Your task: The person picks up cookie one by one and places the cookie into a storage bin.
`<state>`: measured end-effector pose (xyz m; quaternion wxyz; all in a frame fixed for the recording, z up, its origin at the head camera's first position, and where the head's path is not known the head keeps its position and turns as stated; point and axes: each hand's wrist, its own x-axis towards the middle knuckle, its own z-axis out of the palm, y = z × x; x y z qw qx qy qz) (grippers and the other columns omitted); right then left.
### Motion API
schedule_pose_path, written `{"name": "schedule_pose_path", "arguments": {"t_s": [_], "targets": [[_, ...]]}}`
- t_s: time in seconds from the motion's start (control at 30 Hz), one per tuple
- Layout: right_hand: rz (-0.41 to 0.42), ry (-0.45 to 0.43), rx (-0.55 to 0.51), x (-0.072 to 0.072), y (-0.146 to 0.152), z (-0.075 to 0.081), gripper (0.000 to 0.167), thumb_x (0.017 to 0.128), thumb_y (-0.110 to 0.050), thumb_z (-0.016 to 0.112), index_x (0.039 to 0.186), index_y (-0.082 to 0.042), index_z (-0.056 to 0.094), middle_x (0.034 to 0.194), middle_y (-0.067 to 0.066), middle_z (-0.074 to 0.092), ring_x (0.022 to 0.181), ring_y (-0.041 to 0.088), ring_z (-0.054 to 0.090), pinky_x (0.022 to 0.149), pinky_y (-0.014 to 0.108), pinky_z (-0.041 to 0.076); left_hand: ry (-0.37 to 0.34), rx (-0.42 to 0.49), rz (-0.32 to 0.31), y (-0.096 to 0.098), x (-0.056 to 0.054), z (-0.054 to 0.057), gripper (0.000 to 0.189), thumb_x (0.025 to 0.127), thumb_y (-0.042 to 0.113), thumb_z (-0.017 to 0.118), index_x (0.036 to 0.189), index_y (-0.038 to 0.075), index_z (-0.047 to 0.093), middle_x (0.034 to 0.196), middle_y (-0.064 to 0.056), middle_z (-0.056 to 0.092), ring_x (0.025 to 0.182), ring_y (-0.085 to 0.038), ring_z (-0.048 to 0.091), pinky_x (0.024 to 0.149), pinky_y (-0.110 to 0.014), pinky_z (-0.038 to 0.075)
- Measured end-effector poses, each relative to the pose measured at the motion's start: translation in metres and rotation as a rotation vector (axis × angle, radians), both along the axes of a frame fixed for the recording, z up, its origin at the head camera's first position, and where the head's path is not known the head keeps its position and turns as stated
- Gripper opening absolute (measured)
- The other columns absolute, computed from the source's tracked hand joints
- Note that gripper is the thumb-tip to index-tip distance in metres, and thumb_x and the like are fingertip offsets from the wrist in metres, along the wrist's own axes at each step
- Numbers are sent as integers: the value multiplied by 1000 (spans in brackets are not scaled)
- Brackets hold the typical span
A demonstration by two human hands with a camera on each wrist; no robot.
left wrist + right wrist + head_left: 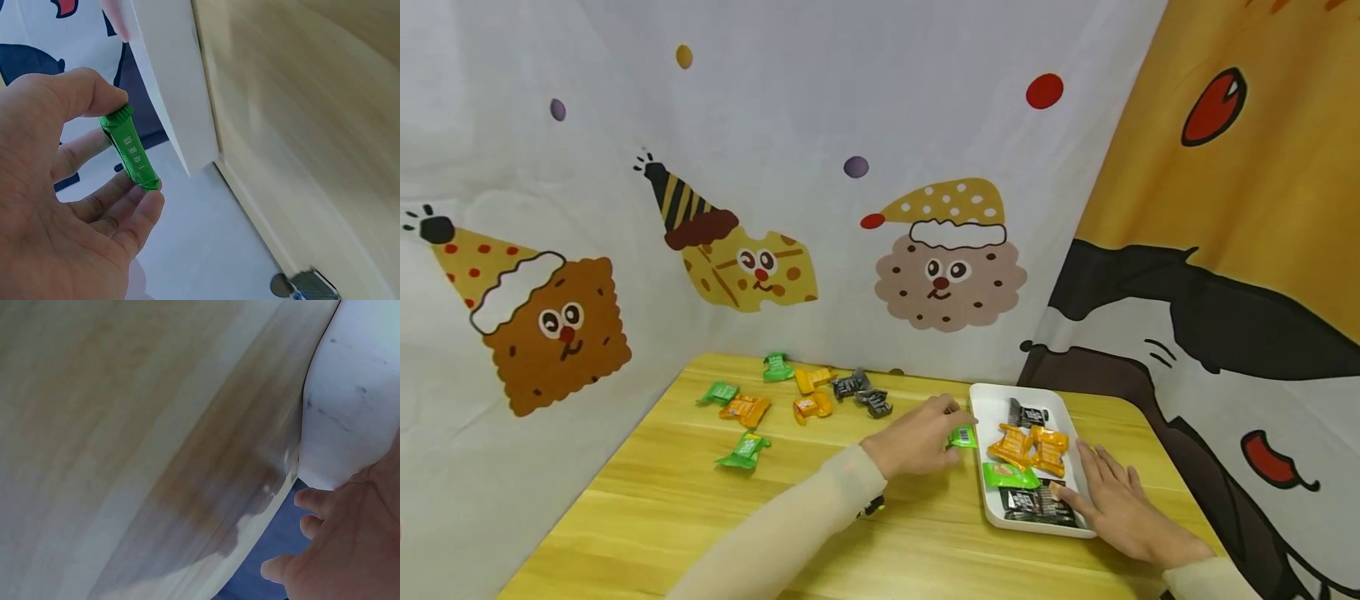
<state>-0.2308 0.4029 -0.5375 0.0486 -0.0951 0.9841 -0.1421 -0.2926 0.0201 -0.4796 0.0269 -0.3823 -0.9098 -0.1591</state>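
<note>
Between thumb and fingertips my left hand [917, 437] pinches a green wrapped candy [132, 150], close beside the left rim of a white tray [991, 407]. Inside the tray lie two orange wrapped candies [1048, 451], a green wrapped candy [1009, 476], a black wrapped piece [1027, 414] at the far end and black wrapped candy [1026, 505] at the near end. My right hand [1120, 504] rests along the tray's right side, fingers extended outside it. Its thumb reaches over the rim onto the near black candy. In the right wrist view the hand's fingers lie against the tray wall.
Loose wrapped candies lie farther left on the wooden table [647, 500]: green ones [747, 450], orange ones [745, 410] and black ones [852, 384]. A cartoon-printed cloth [820, 108] hangs right behind the table and along its sides.
</note>
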Motion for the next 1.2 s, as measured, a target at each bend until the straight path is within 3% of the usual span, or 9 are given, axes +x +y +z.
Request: {"name": "schedule_pose_path", "arguments": {"t_s": [0.2,0.73,1.0,1.2], "targets": [[-4,11,-7,2,2,-1,112,116,-71,55,183,8,12,183,47,22,168,72,19,126,99,10,10,-30,-10,26,-3,5,61,106,24,82,165,25,67,157,-8,65,134,-16,66,114,-24,61],[-3,8,-16,2,3,-6,112,116,-72,55,183,7,13,183,47,24,168,73,19,125,100,9,38,-170,-30,75,-7,0,57,110,35,81,165,30,66,158,-3,66,127,-9,67,105,-17,61],[3,14,-10,1,3,-6,110,117,-71,54,183,7,14,182,47,25,168,72,20,124,100,11,26,-259,-14,93,-9,-3,62,108,44,85,165,36,65,158,4,67,132,-8,67,110,-20,61],[6,29,6,-1,3,-5,108,117,-69,54,183,7,14,182,47,27,167,72,22,124,100,13,14,-297,29,103,-9,-1,63,108,44,84,167,41,62,167,4,62,143,-9,66,113,-25,63]]}}
